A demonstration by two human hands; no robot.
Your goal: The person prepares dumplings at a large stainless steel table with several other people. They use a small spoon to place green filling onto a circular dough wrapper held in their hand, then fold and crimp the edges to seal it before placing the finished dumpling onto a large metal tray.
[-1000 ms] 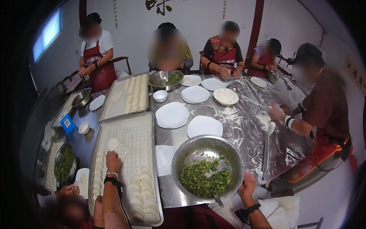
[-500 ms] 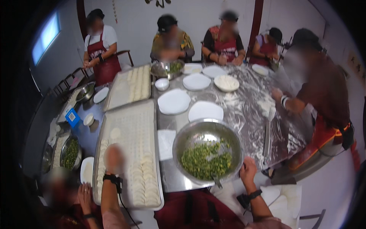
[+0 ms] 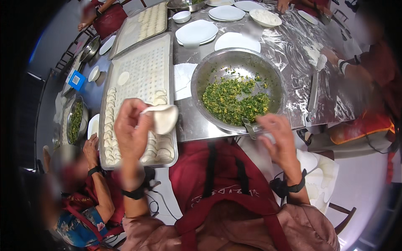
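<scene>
My left hand (image 3: 132,129) is raised over the metal tray (image 3: 138,62), its thumb and fingers pinching a pale dough wrapper (image 3: 164,118). Rows of folded dumplings (image 3: 109,121) and a flat dough round (image 3: 123,78) lie on the tray. Right of it sits a large steel bowl (image 3: 226,58) of chopped green-and-yellow filling (image 3: 226,100), a spoon handle (image 3: 250,129) over its near rim. My right hand (image 3: 276,138) hovers by that handle with fingers apart, holding nothing I can see.
Stacked white plates (image 3: 197,29), a flour dish (image 3: 265,17), another dumpling tray (image 3: 150,19) and a long metal bar (image 3: 314,92) are on the floury steel table (image 3: 289,50). A co-worker's hand (image 3: 90,150) is at my left; another worker (image 3: 368,67) stands at my right.
My view has tilted down. My left hand has lifted off the tray with a wrapper in it. My right hand has moved from beside the bowl toward the spoon handle, fingers more spread.
</scene>
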